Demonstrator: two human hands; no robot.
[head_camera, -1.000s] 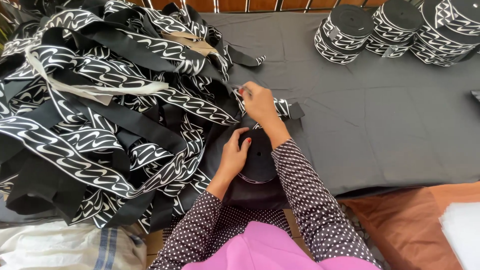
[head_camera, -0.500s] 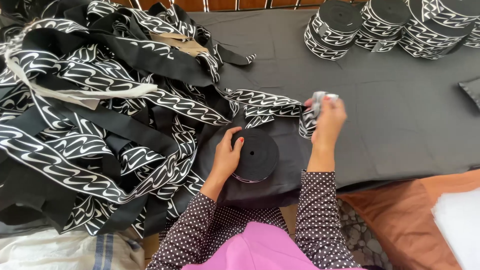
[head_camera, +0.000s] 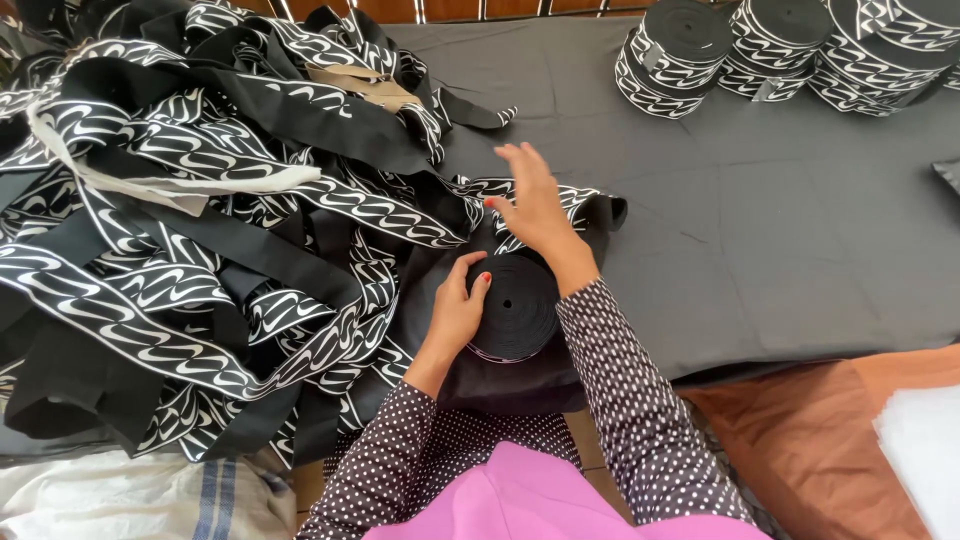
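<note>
A flat round roll of black woven band (head_camera: 516, 305) lies on the near edge of a table covered with dark grey cloth (head_camera: 800, 230), just in front of the person. The left hand (head_camera: 458, 310) is pressed against the roll's left side, its fingers curved around the rim. The right hand (head_camera: 532, 205) is held just beyond the roll with its fingers spread wide, resting on a loose strip of black band with white wavy pattern (head_camera: 540, 200) that leads into the roll. To the left, a large tangled heap of the same patterned band (head_camera: 190, 230) is piled. At the far right, 3 stacks of finished rolls (head_camera: 790, 50) are set side by side, well apart from the hands.
</note>
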